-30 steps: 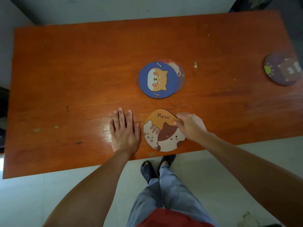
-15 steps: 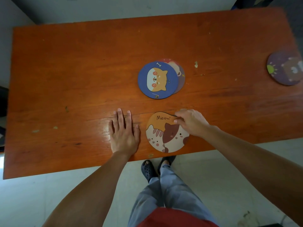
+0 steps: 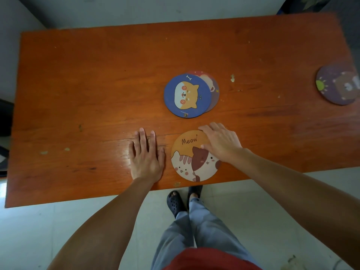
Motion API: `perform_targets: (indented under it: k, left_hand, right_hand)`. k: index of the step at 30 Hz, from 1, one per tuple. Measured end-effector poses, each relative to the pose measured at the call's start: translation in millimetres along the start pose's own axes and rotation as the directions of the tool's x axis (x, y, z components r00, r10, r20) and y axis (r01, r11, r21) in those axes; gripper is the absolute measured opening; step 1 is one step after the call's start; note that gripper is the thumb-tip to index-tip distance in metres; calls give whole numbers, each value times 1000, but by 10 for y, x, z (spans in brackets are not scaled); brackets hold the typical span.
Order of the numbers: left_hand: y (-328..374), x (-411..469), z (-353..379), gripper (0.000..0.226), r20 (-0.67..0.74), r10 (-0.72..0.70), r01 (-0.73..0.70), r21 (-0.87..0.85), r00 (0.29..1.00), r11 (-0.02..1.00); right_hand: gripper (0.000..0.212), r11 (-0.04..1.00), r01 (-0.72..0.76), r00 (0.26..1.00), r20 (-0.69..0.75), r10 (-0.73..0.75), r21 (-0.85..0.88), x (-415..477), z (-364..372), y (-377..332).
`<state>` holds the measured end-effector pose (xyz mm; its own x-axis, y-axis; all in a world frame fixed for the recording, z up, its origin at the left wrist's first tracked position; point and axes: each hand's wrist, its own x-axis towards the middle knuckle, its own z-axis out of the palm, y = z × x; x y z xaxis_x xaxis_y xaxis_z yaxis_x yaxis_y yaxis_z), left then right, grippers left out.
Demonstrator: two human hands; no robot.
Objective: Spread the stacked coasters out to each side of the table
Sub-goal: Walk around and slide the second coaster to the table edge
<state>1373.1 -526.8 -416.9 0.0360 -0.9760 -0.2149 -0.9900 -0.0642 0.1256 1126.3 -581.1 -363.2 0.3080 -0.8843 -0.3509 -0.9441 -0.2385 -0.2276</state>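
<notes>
An orange "Meow" cat coaster lies near the front edge of the wooden table. My right hand rests on its upper right part, fingers and thumb pressing on it. My left hand lies flat on the table just left of that coaster, fingers apart, holding nothing. Mid-table, a blue dog coaster sits on top of a reddish-purple coaster that peeks out at its right. A purple coaster lies at the far right edge.
My legs and black clogs stand on the pale tiled floor below the table's front edge. Small paint flecks dot the wood. The table's left half shows only bare wood.
The "Meow" coaster has slid slightly right and turned a little under my right hand, whose fingers now spread over its top edge. My left hand stays flat.
</notes>
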Motion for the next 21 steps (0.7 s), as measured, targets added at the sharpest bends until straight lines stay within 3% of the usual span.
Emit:
perform_targets:
  k: [2, 5, 8, 13, 21]
  left_hand:
    - [20, -22, -74, 63, 38, 1, -1, 1, 999, 1000]
    - [-37, -7, -272, 61, 114, 72, -76, 35, 991, 996]
    - [-234, -5, -591, 46, 163, 123, -117, -47, 979, 992]
    - [-911, -343, -1172, 31, 122, -9, 19, -78, 992, 997]
    - [-2614, -1376, -1783, 20, -59, -234, 228, -85, 971, 970]
  right_hand:
    - [63, 997, 7, 1000, -4, -7, -71, 46, -82, -46]
    - [54, 994, 52, 998, -18, -54, -96, 213, -294, -209]
    - [43, 988, 132, 989, -55, -136, -78, 451, -555, -601]
    - [40, 932, 348, 933, -60, -355, -99, 742, -849, -1671]
    - [36, 757, 627, 766, -29, -642, -182, 771, -801, -3831]
